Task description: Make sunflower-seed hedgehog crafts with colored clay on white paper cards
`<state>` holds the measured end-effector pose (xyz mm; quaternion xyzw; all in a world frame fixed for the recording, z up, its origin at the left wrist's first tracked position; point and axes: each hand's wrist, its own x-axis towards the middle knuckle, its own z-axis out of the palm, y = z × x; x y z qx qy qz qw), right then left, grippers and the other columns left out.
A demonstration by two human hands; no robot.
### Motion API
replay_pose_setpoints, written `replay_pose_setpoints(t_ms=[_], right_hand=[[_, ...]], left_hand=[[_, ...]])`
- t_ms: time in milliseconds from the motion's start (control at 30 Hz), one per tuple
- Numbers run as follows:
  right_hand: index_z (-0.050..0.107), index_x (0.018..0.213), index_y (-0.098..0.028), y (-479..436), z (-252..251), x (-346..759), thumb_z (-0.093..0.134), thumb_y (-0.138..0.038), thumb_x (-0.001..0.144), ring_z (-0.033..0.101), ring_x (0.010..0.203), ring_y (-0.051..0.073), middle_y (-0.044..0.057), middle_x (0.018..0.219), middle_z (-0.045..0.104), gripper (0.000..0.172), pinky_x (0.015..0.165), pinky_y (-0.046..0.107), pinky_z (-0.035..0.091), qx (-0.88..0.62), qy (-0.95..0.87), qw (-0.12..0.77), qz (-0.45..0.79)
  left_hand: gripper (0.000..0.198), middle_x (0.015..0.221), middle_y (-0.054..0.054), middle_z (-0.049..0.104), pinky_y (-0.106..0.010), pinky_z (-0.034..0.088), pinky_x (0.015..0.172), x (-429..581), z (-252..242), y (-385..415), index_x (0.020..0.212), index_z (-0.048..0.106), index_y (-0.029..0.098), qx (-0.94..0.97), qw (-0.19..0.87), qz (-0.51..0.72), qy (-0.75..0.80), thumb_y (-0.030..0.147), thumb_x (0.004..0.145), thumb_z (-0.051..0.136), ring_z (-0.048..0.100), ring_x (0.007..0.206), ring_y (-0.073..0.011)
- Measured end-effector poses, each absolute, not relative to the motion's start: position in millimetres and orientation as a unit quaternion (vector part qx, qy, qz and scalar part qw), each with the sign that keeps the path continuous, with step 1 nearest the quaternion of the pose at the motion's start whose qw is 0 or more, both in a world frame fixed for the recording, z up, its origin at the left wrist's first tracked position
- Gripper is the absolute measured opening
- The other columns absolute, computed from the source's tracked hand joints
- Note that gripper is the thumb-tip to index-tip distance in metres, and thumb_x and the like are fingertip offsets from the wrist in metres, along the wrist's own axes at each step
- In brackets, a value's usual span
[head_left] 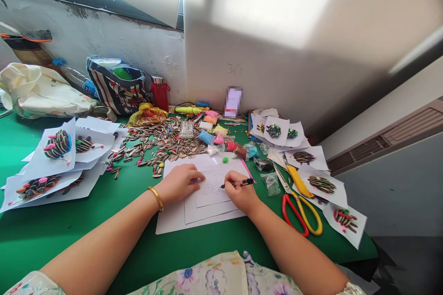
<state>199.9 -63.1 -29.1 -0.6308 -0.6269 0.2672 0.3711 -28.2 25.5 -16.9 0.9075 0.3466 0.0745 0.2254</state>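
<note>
In the head view my right hand (242, 192) is closed around a black pen (246, 182), its tip on a small sheet of paper (207, 199). A line drawing (212, 185) with a rounded outline and small marks shows on that sheet. My left hand (182, 182) rests flat on the left side of the paper, fingers stretched out and holding nothing. Larger white sheets (171, 219) lie beneath the small one. A small green ball (225, 160) sits just beyond the drawing.
Sunflower seeds (166, 140) are strewn behind the paper, near bags of coloured clay (206, 137). Seed-decorated cards lie at left (57, 145) and right (321, 184). Scissors (301, 212) and a yellow utility knife (299, 181) lie right. A phone (233, 102) leans on the wall.
</note>
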Motion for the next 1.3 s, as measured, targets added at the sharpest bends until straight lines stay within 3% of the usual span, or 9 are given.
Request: replay_pose_setpoints(t_ms=[467, 1300], right_hand=[[0.048, 0.062, -0.022, -62.6, -31.7, 201.9, 0.047, -0.017, 0.072, 0.039, 0.055, 0.013, -0.005, 0.054, 0.043, 0.011, 0.051, 0.025, 0.027, -0.633, -0.637, 0.351, 0.264], [0.047, 0.062, -0.023, -61.6, -29.9, 203.8, 0.046, -0.017, 0.072, 0.044, 0.058, 0.014, -0.004, 0.056, 0.047, 0.011, 0.052, 0.026, 0.028, -0.65, -0.634, 0.346, 0.238]], left_hand=[[0.03, 0.101, -0.006, 0.065, -0.032, 0.045, 0.086, -29.0, -18.3, 25.0, 0.11, 0.072, 0.029, 0.905, 0.232, 0.077, 0.349, 0.026, 0.082, 0.065, 0.06, 0.098, -0.0239], [0.028, 0.101, -0.005, 0.065, -0.032, 0.045, 0.085, -28.6, -17.1, 24.6, 0.109, 0.073, 0.029, 0.907, 0.228, 0.076, 0.347, 0.027, 0.083, 0.065, 0.061, 0.097, -0.0237]])
